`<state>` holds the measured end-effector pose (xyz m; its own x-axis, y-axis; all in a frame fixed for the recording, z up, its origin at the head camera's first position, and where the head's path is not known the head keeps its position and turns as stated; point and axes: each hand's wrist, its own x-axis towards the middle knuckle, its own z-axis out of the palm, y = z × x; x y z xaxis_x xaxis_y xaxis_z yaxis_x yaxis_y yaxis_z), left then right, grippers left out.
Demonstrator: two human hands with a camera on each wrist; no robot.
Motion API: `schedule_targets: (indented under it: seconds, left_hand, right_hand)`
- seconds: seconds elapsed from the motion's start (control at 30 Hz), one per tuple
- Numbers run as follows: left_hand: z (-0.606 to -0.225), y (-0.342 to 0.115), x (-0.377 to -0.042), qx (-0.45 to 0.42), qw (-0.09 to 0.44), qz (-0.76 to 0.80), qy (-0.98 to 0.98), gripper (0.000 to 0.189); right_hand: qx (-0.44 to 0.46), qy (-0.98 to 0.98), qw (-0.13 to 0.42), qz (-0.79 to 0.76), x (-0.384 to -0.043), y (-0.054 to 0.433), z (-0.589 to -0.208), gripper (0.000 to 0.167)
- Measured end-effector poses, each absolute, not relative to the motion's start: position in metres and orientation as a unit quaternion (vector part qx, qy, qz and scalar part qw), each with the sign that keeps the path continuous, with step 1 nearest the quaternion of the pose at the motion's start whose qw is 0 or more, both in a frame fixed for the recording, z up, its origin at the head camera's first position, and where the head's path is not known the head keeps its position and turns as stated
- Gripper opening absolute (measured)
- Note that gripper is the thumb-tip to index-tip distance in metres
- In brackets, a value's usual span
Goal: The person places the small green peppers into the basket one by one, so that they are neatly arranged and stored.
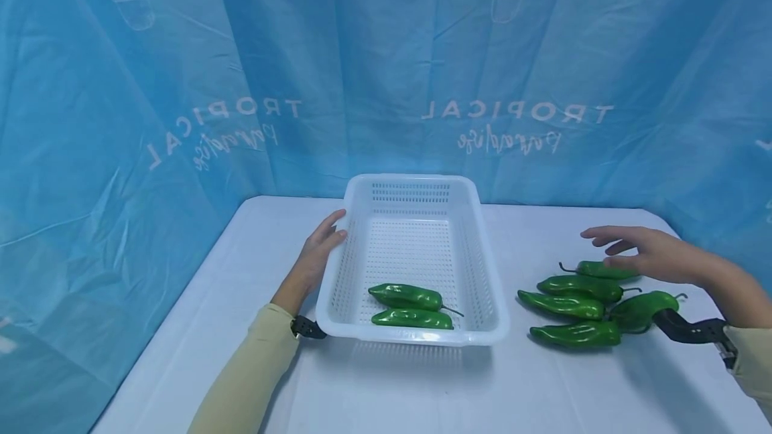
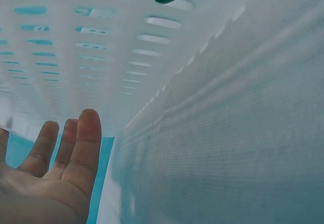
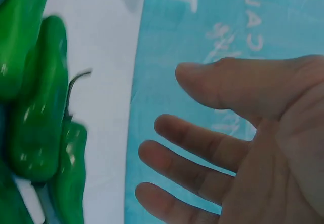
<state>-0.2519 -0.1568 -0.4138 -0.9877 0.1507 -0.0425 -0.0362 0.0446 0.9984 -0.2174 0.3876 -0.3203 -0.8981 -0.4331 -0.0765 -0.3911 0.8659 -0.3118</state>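
Green peppers (image 1: 575, 334), glossy, smooth, tapered: five clustered on the white table (image 1: 386, 397), right of the basket; nearest runs left-right, tip left. Two more inside the white plastic basket (image 1: 407, 246), side by side at its near end, tips left. Basket's slotted, round-cornered, long axis away from me. My left hand (image 1: 316, 253) is at its left wall, fingers extended, gripping nothing; can't confirm contact. My right hand (image 1: 657, 256), fingers apart, holding nothing, partly blocks the farthest pepper (image 1: 603, 270), stem left. Behind: creased blue sheet (image 1: 386, 72), white lettering.
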Motion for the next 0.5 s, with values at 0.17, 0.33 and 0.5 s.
schedule_targets:
  seconds: [0.17, 0.33, 0.5]
  left_hand:
    - [-0.413, -0.157, -0.251, 0.037, 0.068, 0.701, 0.709, 0.058]
    - [-0.411, -0.158, -0.25, 0.039, 0.068, 0.704, 0.706, 0.058]
    - [-0.41, -0.158, -0.25, 0.045, 0.066, 0.704, 0.705, 0.058]
  right_hand:
    - [-0.194, 0.967, 0.082, -0.146, -0.222, 0.401, -0.327, 0.044]
    - [-0.154, 0.972, 0.113, -0.14, -0.228, 0.416, -0.332, 0.042]
    - [-0.128, 0.974, 0.138, -0.126, -0.234, 0.433, -0.341, 0.041]
